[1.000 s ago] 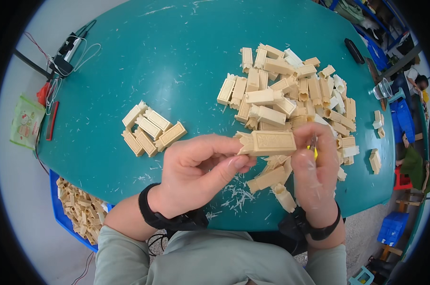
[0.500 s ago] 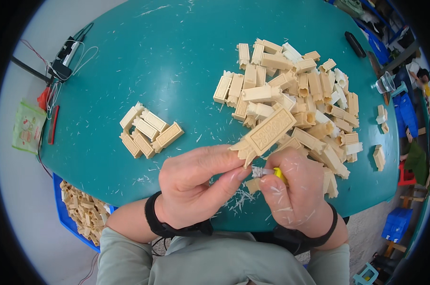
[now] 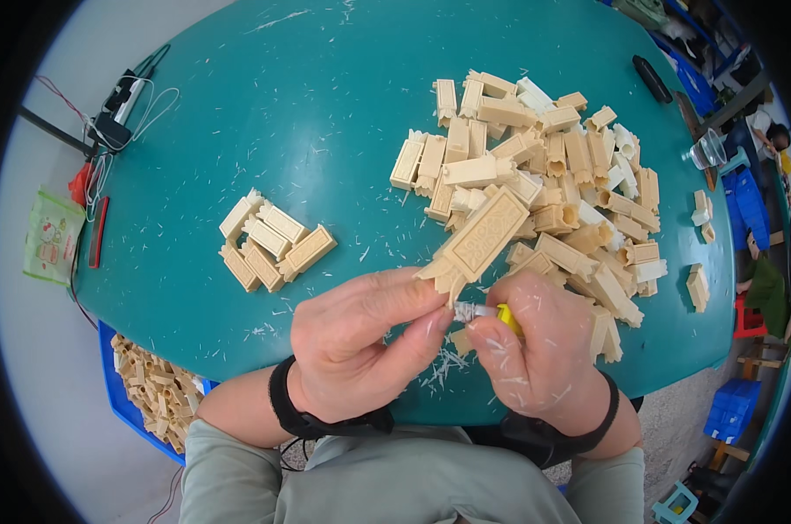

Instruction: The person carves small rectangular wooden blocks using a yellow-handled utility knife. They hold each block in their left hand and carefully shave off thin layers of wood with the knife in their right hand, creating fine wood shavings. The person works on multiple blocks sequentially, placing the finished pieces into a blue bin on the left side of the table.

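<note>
My left hand (image 3: 360,336) pinches the jagged, crown-like end of a cream rectangular plastic piece (image 3: 485,234) with a raised pattern on its face. The piece slants up to the right, over a large heap of similar pieces (image 3: 579,157). In my right hand (image 3: 539,349) is a small cutting knife (image 3: 507,316) with a yellow part at the grip. Its blade end looks coated with shavings and sits right by the piece's jagged end, close to my left fingertips. White flecks cling to my right thumb and hand. A small group of pieces (image 3: 277,240) lies left of my hands.
Thin white shavings (image 3: 439,375) are scattered over the green table (image 3: 264,113). A blue bin (image 3: 120,397) full of pieces stands below the left edge. A power strip (image 3: 120,109) with cables lies at the far left, a clear cup (image 3: 708,153) at the right edge.
The cream piece has tipped slightly left and down in my left fingers. My right hand and the knife have shifted a little left, closer to the jagged end.
</note>
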`<state>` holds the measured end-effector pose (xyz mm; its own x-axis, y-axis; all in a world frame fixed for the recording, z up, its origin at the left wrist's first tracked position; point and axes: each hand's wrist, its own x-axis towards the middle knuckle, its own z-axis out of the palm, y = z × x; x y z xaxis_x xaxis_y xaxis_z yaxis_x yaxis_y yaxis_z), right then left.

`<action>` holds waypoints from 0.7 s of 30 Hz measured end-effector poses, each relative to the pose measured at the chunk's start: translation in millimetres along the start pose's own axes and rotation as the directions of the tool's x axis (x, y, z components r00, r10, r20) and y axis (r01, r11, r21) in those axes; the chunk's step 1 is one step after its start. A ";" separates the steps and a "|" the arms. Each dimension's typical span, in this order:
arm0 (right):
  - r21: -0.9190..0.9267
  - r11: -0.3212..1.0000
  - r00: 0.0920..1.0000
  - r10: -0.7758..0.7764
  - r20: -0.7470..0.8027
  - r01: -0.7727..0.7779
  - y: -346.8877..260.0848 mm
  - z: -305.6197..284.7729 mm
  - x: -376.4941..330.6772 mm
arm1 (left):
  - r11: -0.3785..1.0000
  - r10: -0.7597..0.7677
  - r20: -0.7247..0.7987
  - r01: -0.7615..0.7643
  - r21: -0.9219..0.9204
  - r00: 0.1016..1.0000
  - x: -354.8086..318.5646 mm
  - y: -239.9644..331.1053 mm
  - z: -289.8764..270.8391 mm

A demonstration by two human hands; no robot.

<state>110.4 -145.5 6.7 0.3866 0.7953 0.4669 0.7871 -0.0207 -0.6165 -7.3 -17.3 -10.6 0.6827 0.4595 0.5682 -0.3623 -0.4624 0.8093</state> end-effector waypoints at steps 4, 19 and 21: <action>-0.023 1.000 1.000 -0.002 -0.016 0.002 -0.3 0.7 0.3 | 1.000 0.010 -0.018 -0.010 0.004 1.000 -1.7 -0.8 0.3; 0.022 0.999 1.000 0.026 -0.001 -0.026 2.6 -4.6 0.1 | 0.984 -0.167 -0.025 0.165 -0.069 0.986 -2.5 7.1 -0.6; 0.089 0.993 0.997 0.076 0.003 -0.076 2.2 -6.3 -0.7 | 0.967 -0.166 -0.038 0.155 -0.203 0.985 -2.0 4.9 1.7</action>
<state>114.9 -149.9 9.0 0.4442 0.7932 0.4164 0.7094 -0.0275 -0.7043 -9.3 -21.7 -8.1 0.7088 0.5581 0.4314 -0.3734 -0.2220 0.9007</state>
